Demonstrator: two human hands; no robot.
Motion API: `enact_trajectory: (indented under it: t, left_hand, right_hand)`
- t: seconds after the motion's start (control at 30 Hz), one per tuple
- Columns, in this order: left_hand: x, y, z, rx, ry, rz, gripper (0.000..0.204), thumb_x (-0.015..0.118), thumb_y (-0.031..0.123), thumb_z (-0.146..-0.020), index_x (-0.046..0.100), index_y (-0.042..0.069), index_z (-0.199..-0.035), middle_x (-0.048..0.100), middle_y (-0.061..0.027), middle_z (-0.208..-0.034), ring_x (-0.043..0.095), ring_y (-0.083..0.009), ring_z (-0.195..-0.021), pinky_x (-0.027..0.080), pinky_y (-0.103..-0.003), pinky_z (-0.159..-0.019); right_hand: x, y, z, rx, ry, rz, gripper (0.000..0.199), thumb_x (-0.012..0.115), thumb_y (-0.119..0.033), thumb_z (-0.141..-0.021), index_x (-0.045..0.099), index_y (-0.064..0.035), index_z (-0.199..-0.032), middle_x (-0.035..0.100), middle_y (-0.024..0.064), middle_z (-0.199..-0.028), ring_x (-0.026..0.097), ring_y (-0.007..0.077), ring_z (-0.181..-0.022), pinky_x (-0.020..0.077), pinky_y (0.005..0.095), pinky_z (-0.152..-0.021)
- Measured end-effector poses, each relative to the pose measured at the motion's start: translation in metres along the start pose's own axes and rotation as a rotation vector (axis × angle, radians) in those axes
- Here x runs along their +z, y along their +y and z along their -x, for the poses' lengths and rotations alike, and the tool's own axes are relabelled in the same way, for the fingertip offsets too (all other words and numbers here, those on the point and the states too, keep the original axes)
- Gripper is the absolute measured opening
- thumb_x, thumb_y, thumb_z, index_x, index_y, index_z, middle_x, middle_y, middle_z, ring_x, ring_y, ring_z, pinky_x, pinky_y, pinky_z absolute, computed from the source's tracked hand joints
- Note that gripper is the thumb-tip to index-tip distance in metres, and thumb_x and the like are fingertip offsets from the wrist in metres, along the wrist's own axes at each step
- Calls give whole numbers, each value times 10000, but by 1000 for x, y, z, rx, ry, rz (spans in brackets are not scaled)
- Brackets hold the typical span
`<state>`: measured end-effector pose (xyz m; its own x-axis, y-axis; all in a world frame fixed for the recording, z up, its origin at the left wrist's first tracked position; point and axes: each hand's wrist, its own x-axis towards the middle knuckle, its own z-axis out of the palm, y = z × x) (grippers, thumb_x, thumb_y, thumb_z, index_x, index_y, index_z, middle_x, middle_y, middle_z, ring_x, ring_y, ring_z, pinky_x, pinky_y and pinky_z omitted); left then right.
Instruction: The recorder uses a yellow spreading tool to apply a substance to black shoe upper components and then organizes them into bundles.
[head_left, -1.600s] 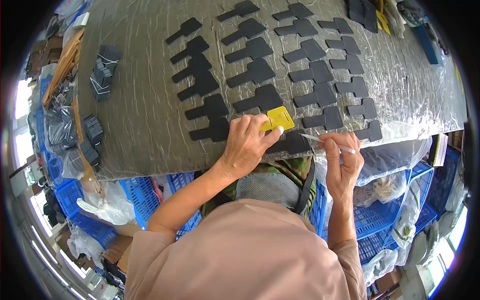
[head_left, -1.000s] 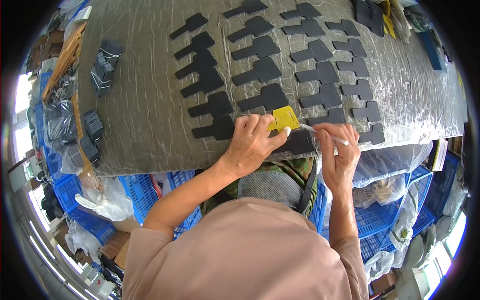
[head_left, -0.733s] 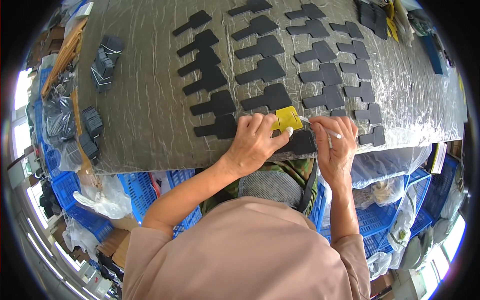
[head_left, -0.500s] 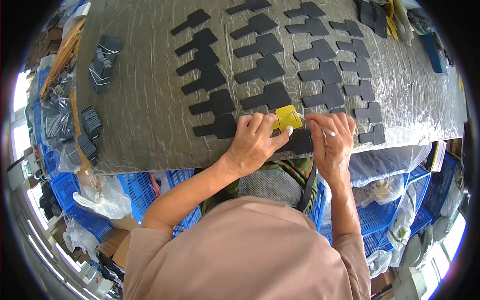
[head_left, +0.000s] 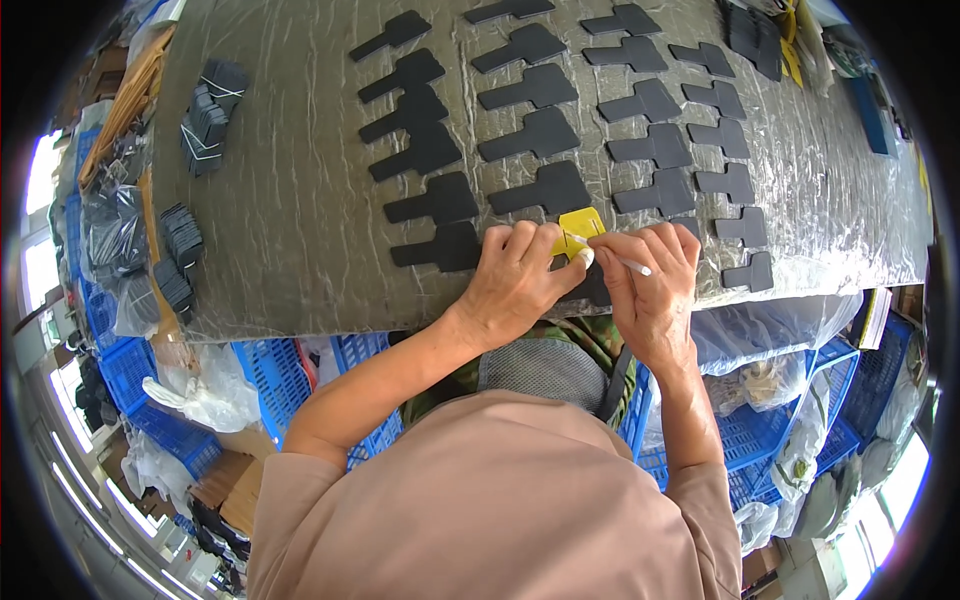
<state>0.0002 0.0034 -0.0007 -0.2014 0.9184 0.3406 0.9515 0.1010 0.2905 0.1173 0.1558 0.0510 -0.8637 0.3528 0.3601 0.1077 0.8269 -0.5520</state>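
A yellow template point(head_left: 580, 224) with thin slots lies over a dark piece near the table's front edge. My left hand point(head_left: 513, 282) presses it down, its thumb, wrapped in white at the tip, along the lower edge. A slim white marking pen point(head_left: 632, 264) is pinched in my right hand point(head_left: 652, 290), and its tip rests on the template by a slot. Black paddle-shaped pieces, such as this one point(head_left: 437, 247) left of my left hand, lie flat in columns across the table. The piece under the template is mostly hidden by my hands.
Tied bundles of dark pieces point(head_left: 205, 128) lie on the table's left side, with loose stacks point(head_left: 182, 240) nearer. A dark pile point(head_left: 752, 42) sits at the far right. Blue crates point(head_left: 275, 385) and plastic bags point(head_left: 205, 392) crowd below the front edge of the plastic-covered table point(head_left: 290, 250).
My right hand has moved left with the pen, whose tip has shifted from the template's right slot toward its left part. My left hand keeps its hold on the template.
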Motion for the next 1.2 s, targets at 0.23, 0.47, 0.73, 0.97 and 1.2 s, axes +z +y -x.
enact_trajectory:
  t: [0.23, 0.47, 0.73, 0.97, 1.2]
  left_hand:
    - [1, -3, 0, 20, 1, -10, 310, 651, 105, -820, 657, 202, -1114, 540, -56, -1084, 514, -205, -930, 391, -372, -766]
    - [-2, -1, -1, -15, -25, -1, 359, 659, 48, -816, 680, 225, -1128, 536, -44, -1113, 529, -208, -948, 395, -376, -799]
    - [-22, -25, -15, -73, 64, 149, 361, 682, 41, -816, 711, 192, -1142, 563, -49, -1115, 538, -236, -966, 404, -399, -830]
    - [-8, -44, -21, -35, 1, 53, 337, 700, 37, -817, 664, 180, -1120, 532, -49, -1086, 521, -228, -950, 410, -399, -824]
    - [-5, -46, -21, -52, -44, 73, 402, 649, -5, -849, 679, 226, -1176, 558, -51, -1137, 532, -245, -980, 406, -402, -796]
  right_hand:
    - [3, -3, -1, -20, -10, 32, 143, 711, -50, -865, 650, -103, -984, 644, 21, -821, 578, 219, -756, 386, 391, -834]
    - [-11, -4, -8, 63, -49, -54, 65, 680, -60, -895, 662, -82, -953, 656, 23, -836, 575, 233, -758, 395, 388, -833]
    - [-28, 3, -5, 290, 110, -112, 100, 620, -132, -981, 706, -81, -976, 649, 17, -775, 564, 198, -749, 400, 353, -872]
    - [-27, 7, -6, 317, 82, -116, 80, 630, -114, -965, 706, -92, -974, 640, 9, -771, 569, 196, -764, 395, 354, -889]
    - [-27, 9, -9, 316, 73, -128, 73, 635, -105, -957, 706, -89, -963, 641, 9, -773, 570, 200, -765, 395, 358, -890]
